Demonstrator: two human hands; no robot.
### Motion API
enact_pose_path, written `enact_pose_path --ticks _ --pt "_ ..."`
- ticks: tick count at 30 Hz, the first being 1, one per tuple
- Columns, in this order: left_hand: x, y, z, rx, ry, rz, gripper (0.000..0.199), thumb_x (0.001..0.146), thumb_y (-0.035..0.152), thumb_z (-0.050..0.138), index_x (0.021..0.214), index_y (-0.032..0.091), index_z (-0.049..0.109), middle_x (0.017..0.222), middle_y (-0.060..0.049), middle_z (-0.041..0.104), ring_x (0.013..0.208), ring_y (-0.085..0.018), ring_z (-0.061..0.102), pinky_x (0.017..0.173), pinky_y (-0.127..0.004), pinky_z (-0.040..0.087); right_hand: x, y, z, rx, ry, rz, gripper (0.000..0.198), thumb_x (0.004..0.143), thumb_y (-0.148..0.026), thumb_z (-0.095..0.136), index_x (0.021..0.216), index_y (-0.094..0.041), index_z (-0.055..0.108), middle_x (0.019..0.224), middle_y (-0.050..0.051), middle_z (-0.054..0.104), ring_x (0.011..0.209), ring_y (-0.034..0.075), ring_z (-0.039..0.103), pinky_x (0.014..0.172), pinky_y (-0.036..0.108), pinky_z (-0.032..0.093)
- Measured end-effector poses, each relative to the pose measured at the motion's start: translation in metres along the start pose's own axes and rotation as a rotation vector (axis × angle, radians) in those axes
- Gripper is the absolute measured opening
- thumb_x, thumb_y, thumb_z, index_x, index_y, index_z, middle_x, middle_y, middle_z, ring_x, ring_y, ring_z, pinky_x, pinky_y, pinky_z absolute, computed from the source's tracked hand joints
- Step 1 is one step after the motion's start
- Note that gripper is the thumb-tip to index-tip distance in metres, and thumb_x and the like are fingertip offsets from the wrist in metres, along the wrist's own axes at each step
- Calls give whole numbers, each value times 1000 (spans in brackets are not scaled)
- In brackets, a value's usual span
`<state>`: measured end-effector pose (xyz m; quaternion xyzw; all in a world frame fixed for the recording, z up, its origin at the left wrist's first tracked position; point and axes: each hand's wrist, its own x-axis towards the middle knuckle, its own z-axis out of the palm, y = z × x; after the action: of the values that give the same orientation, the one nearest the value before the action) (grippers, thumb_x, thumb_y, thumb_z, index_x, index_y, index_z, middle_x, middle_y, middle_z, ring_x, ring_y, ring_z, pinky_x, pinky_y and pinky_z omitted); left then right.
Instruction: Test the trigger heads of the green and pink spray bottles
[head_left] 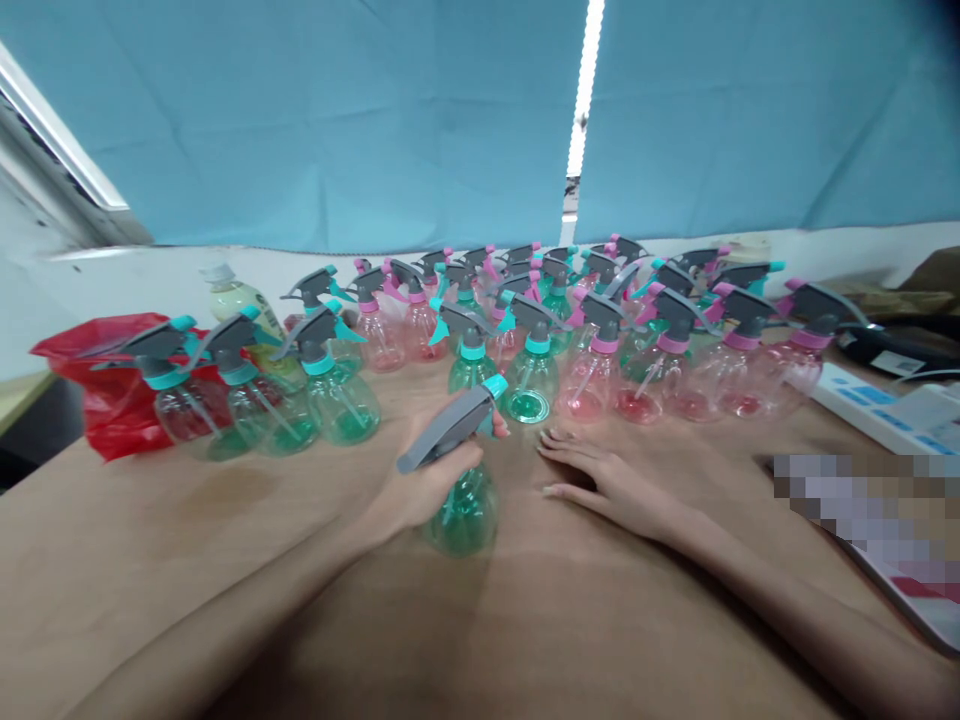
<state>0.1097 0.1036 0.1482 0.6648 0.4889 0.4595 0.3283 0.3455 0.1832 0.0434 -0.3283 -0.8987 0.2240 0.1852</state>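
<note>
My left hand point(439, 490) is wrapped round the neck of a green spray bottle point(465, 515) with a grey and turquoise trigger head. The nozzle points away to the right. Whether the bottle's base touches the table cannot be made out. My right hand point(604, 480) holds nothing; its palm is down over the table, fingers stretched to the left and partly apart. Just beyond the hands stand another green spray bottle point(529, 395) and a pink spray bottle point(589, 385), both upright.
Several more green and pink spray bottles stand in rows towards the wall. A red plastic bag point(112, 400) and a drink bottle point(232, 300) are at the left. At the right lie a white power strip point(862, 400), a dark cable bundle point(892, 345) and a blurred-out flat object point(877, 530).
</note>
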Motion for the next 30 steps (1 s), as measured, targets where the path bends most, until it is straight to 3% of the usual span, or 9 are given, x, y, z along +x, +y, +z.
enact_pose_path --ticks 10,18,26,30 --pt "-2 -4 -2 -3 3 -15 10 69 21 53 77 20 60 76 1 61 74 -17 56 68 -29 43 0 2 2 26 14 -15 61 86 -57 53 138 -26 47 145 5 44 137 27 34 112 49 30" --pt "-2 5 2 45 -18 -17 29 77 20 51 102 24 65 95 -3 70 91 -21 63 85 -36 49 0 -2 1 38 32 -13 60 86 -57 53 137 -27 48 143 6 48 135 28 37 111 50 31" --pt "-4 4 10 32 88 -101 37 77 31 59 111 18 59 91 -6 69 81 -20 65 79 -38 53 0 -4 0 0 3 -4 64 87 -59 49 138 -21 47 144 8 46 137 26 35 112 47 30" --pt "-6 4 9 67 109 -85 37 77 33 62 111 22 60 107 -8 69 79 -19 65 72 -35 55 0 -5 1 14 30 -23 61 87 -58 51 137 -23 48 143 7 47 135 27 37 111 49 31"
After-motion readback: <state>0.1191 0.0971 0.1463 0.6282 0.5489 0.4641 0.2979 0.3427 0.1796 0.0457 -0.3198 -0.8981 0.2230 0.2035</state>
